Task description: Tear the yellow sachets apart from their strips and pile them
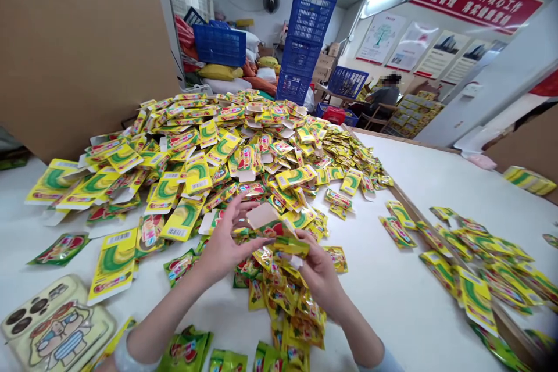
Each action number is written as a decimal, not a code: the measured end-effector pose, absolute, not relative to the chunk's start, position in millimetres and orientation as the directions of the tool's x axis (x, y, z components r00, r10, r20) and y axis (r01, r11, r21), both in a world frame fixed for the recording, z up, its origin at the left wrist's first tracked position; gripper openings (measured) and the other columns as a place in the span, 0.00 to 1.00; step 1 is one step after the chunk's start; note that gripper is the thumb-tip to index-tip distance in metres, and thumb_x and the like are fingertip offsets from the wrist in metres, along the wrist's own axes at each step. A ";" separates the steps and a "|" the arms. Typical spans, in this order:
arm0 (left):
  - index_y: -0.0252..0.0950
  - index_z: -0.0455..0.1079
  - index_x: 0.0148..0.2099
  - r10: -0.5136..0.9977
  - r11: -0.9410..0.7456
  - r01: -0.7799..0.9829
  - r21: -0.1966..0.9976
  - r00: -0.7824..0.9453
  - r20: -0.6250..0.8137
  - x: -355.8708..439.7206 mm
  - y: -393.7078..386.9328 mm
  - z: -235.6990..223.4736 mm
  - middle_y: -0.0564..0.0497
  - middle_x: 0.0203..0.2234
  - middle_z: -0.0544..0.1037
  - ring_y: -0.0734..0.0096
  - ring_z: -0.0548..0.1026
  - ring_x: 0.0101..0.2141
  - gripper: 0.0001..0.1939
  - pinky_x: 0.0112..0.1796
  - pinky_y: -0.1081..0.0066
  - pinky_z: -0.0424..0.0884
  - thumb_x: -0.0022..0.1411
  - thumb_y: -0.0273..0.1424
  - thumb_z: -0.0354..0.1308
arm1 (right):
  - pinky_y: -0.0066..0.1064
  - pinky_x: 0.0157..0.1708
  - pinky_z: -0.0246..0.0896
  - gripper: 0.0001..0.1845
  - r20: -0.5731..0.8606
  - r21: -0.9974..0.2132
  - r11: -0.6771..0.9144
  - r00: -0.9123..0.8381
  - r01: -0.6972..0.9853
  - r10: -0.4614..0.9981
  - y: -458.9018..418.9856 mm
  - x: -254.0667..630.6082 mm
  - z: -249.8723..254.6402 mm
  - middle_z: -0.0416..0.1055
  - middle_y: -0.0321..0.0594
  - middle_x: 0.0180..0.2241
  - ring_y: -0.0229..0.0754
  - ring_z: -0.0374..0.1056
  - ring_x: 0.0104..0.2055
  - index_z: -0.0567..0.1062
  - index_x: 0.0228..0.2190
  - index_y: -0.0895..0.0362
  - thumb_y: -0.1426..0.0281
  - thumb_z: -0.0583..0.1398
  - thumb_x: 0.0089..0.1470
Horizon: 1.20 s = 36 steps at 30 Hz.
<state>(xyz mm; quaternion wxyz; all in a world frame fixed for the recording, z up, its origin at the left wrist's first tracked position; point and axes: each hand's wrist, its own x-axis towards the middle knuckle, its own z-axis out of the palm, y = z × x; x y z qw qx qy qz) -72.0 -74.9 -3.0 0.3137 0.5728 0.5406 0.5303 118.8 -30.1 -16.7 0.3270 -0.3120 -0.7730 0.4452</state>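
Gripping an open box (279, 228) in the left hand (224, 241), with fingers curled round the thin card and thumb along its near side. Showing a pale flap (263, 215), matt and flat, above the glossy printed face. Pinching a yellow packet (290, 245) in the right hand (321, 274), between thumb and bent fingers, film shiny and creased. Cannot tell whether any of the packet reaches inside the box. Holding both close together over the table (370, 279), smooth and white, just above a loose heap (309, 305) of small, crinkled, pillowy packets.

Facing, beyond the hands, a broad pile (196, 173) of flat, rectangular boxes in yellow and green, many with bare card ends sticking out. Seeing puffed, glossy green packets (185, 350) near the left forearm, and, farther left, a phone (65, 331) in a rounded cream case with a cartoon figure. Rising behind that side, in plain brown, tall cardboard (87, 40). To the right, seeing a narrow wooden strip (401, 196), with boxes and packets scattered over and beside it. Farther back, seeing latticed plastic crates (300, 40), bulging sacks (222, 72), a round fan (271, 1) and a seated person (386, 97).
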 end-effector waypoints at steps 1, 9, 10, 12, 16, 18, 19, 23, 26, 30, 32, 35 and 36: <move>0.42 0.46 0.61 0.967 -0.167 0.091 0.982 -0.178 0.180 -68.0 -76.0 -3.8 0.45 0.55 0.64 0.59 0.66 0.52 0.38 0.48 0.61 0.65 0.52 0.39 0.59 | 0.39 0.45 0.63 0.12 0.146 -0.959 0.261 -0.594 0.113 0.791 -33.4 116.2 -14.8 0.68 0.43 0.45 0.45 0.66 0.46 0.71 0.42 0.53 0.68 0.56 0.54; 0.38 0.69 0.47 0.987 0.028 -0.377 0.926 -0.136 -0.086 -44.1 -82.9 -11.9 0.48 0.45 0.75 0.58 0.70 0.48 0.19 0.50 0.60 0.64 0.53 0.39 0.58 | 0.29 0.30 0.65 0.13 0.088 -0.996 0.089 -0.454 -0.019 0.887 -31.7 122.0 -2.4 0.70 0.40 0.35 0.40 0.67 0.34 0.74 0.35 0.55 0.62 0.61 0.48; 0.36 0.70 0.44 0.987 0.062 -0.363 0.930 -0.114 -0.110 -42.4 -83.1 -13.0 0.47 0.41 0.77 0.58 0.73 0.44 0.18 0.48 0.60 0.65 0.50 0.37 0.60 | 0.26 0.24 0.63 0.13 0.084 -0.996 0.077 -0.368 -0.033 0.926 -27.9 126.5 -1.5 0.70 0.39 0.31 0.38 0.66 0.28 0.73 0.35 0.55 0.61 0.61 0.47; 0.34 0.72 0.38 0.987 0.159 -0.314 0.936 0.026 -0.159 -35.9 -85.0 -15.4 0.48 0.32 0.79 0.61 0.75 0.37 0.17 0.44 0.62 0.68 0.46 0.36 0.64 | 0.23 0.15 0.56 0.13 0.068 -0.995 0.046 -0.262 -0.089 0.963 -23.8 132.9 0.0 0.69 0.35 0.25 0.33 0.60 0.19 0.71 0.34 0.54 0.61 0.61 0.47; 0.35 0.70 0.40 0.932 0.254 -0.304 0.918 0.329 -0.149 -18.6 -92.5 -17.1 0.52 0.27 0.76 0.69 0.73 0.28 0.18 0.33 0.70 0.70 0.45 0.34 0.65 | 0.23 0.16 0.57 0.09 0.242 -0.970 0.230 -0.241 -0.078 0.940 -28.3 133.4 2.9 0.66 0.35 0.29 0.33 0.59 0.20 0.69 0.36 0.52 0.66 0.60 0.49; 0.35 0.70 0.39 0.912 0.279 -0.295 0.914 0.381 -0.155 -16.3 -95.2 -14.7 0.54 0.24 0.74 0.74 0.70 0.24 0.16 0.28 0.73 0.68 0.47 0.35 0.64 | 0.27 0.26 0.62 0.06 0.385 -0.910 0.414 -0.313 0.030 0.868 -30.5 132.5 6.3 0.65 0.38 0.33 0.38 0.63 0.30 0.71 0.34 0.52 0.70 0.59 0.50; 0.35 0.70 0.38 0.907 0.286 -0.281 0.916 0.388 -0.164 -17.5 -95.9 -12.8 0.55 0.23 0.72 0.75 0.69 0.23 0.15 0.27 0.74 0.67 0.47 0.35 0.63 | 0.29 0.31 0.63 0.05 0.428 -0.867 0.491 -0.376 0.088 0.822 -30.4 133.0 8.9 0.64 0.39 0.35 0.40 0.63 0.35 0.71 0.33 0.53 0.72 0.58 0.51; 0.35 0.68 0.38 0.888 0.285 -0.185 0.941 0.421 -0.186 -29.1 -95.1 -4.3 0.57 0.22 0.70 0.79 0.65 0.21 0.16 0.24 0.77 0.64 0.47 0.35 0.63 | 0.31 0.37 0.61 0.10 0.312 -0.751 0.601 -0.654 0.274 0.689 -27.5 139.1 22.5 0.63 0.41 0.36 0.41 0.62 0.38 0.71 0.34 0.54 0.77 0.52 0.53; 0.37 0.67 0.40 0.888 0.233 -0.118 0.965 0.429 -0.162 -34.1 -93.9 -4.0 0.57 0.25 0.71 0.77 0.67 0.25 0.15 0.27 0.77 0.65 0.48 0.32 0.62 | 0.31 0.38 0.60 0.15 0.166 -0.686 0.631 -0.766 0.363 0.621 -28.8 142.2 29.5 0.62 0.41 0.37 0.40 0.62 0.39 0.70 0.35 0.54 0.81 0.50 0.51; 0.40 0.62 0.49 0.867 0.249 -0.072 0.966 0.462 -0.189 -35.7 -91.9 -12.7 0.57 0.27 0.71 0.79 0.67 0.23 0.24 0.25 0.77 0.66 0.49 0.30 0.62 | 0.32 0.40 0.61 0.18 0.086 -0.732 0.575 -0.787 0.367 0.611 -30.1 146.7 26.6 0.63 0.40 0.38 0.40 0.63 0.41 0.67 0.40 0.52 0.82 0.50 0.50; 0.41 0.57 0.53 0.828 0.311 -0.107 0.945 0.518 -0.214 -36.7 -90.3 -16.4 0.58 0.25 0.70 0.80 0.66 0.20 0.29 0.22 0.78 0.64 0.49 0.33 0.62 | 0.30 0.36 0.63 0.18 0.073 -0.846 0.444 -0.761 0.295 0.645 -27.4 150.6 19.6 0.63 0.40 0.41 0.40 0.63 0.42 0.64 0.43 0.51 0.80 0.52 0.50; 0.37 0.59 0.49 0.774 0.358 -0.154 0.921 0.600 -0.200 -38.2 -88.2 -16.1 0.58 0.21 0.70 0.81 0.66 0.17 0.25 0.20 0.79 0.61 0.50 0.35 0.62 | 0.26 0.29 0.64 0.13 0.141 -0.921 0.348 -0.678 0.178 0.721 -24.3 152.6 5.7 0.62 0.42 0.41 0.40 0.64 0.41 0.64 0.39 0.52 0.77 0.54 0.51; 0.36 0.62 0.44 0.765 0.358 -0.159 0.920 0.615 -0.191 -38.8 -87.8 -14.6 0.58 0.20 0.70 0.81 0.65 0.17 0.21 0.20 0.79 0.60 0.50 0.36 0.62 | 0.26 0.29 0.64 0.10 0.185 -0.911 0.377 -0.655 0.164 0.732 -24.7 151.3 1.7 0.62 0.41 0.40 0.40 0.64 0.40 0.65 0.36 0.53 0.77 0.54 0.51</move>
